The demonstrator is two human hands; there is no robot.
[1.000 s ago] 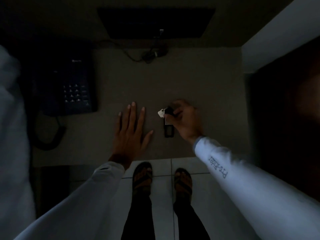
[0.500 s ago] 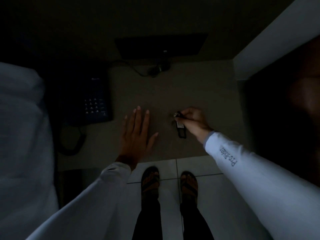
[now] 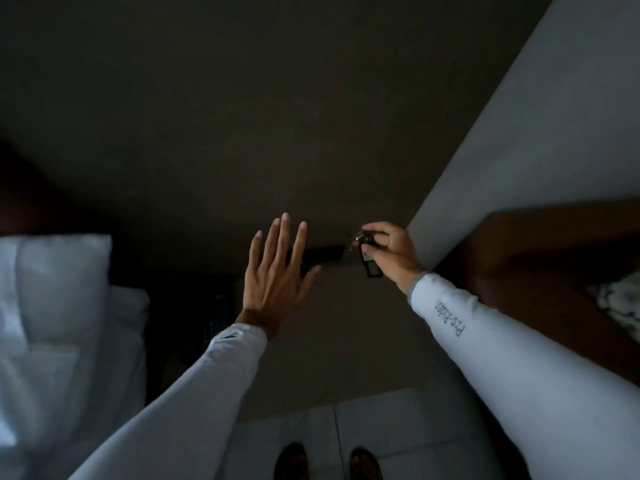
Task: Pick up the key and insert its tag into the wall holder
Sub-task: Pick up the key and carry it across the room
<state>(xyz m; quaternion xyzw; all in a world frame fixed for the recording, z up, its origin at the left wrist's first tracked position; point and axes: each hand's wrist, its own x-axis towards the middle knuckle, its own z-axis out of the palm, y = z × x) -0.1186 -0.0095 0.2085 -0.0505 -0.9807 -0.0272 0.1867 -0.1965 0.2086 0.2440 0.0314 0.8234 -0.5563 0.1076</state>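
Note:
The room is dim. My right hand is shut on the key, lifted off the table, and its dark tag hangs below my fingers. My left hand is raised with its fingers spread and holds nothing. Behind my left fingers there is a dark rectangular object at the back of the table. No wall holder can be made out in the dark wall ahead.
White pillows and bedding lie at the left. A pale wall runs up the right, with a dark wooden surface beside it. The brown table top is below my hands, and the tiled floor with my feet beneath it.
My view has tilted upward, so the telephone and most of the table have dropped out of sight. My right hand has lifted the key off the table. My left hand has risen from the table.

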